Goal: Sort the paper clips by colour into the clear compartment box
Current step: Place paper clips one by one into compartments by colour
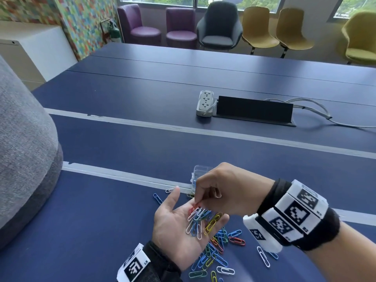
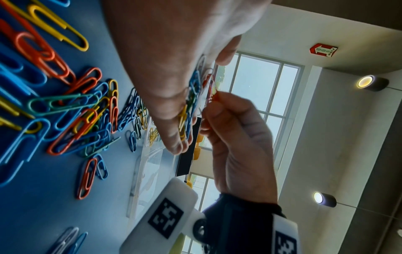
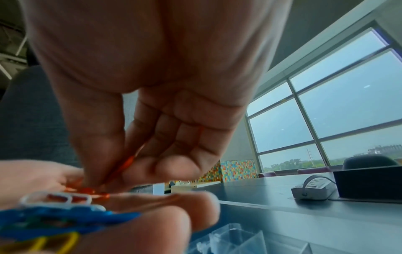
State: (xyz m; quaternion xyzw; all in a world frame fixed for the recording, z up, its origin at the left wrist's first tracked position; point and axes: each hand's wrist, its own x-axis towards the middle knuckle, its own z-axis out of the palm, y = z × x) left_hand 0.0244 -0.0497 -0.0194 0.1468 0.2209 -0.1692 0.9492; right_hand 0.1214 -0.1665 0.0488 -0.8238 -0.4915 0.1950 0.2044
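loose clips point(image 1: 216, 246), power strip point(image 1: 205, 103) beyond

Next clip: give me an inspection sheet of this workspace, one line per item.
Surface: blue table with grey tape strips.
Job's things: mixed paper clips loose on the table; clear compartment box partly hidden behind the right hand.
Clutter: nothing seen.
Hands: left hand palm up, cupping clips; right hand pinches a red clip.
Cables: power strip, grey cable.
Surroundings: chairs, windows.
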